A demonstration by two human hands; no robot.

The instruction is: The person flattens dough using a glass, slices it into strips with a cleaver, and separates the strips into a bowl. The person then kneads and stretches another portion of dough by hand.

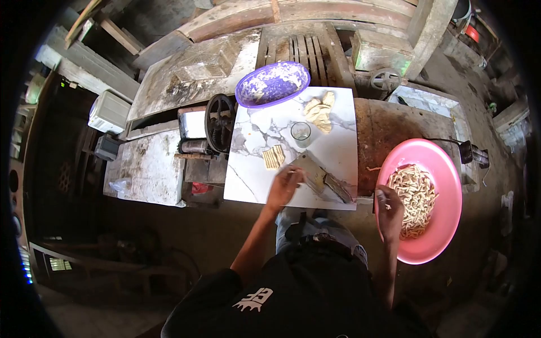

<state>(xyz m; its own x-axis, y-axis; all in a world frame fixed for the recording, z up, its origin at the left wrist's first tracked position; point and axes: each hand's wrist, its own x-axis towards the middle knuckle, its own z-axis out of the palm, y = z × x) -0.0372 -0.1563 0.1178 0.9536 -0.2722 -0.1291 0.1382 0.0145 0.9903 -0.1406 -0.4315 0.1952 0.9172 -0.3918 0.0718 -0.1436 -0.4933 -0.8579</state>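
Sliced dough (274, 158) lies toward the left edge of the table (245, 183), just beyond the left hand (286, 185), strips (416, 191) beside the right hand (390, 213), both grips and the shirt lettering (255, 299) unclear.

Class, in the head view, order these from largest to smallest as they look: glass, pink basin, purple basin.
1. Pink basin
2. Purple basin
3. Glass
Nearness may exaggerate the gap between the basins.

Pink oval plastic basin (449, 225): smooth, glossy. Purple oval plastic tub (275, 103): glossy rim, pasty smears inside. White grey-veined tabletop (248, 186): smooth. Broad grey metal cleaver (310, 172): dull. Clear glass tumbler (300, 132): smooth. Black cloth shirt (321, 293): matt.
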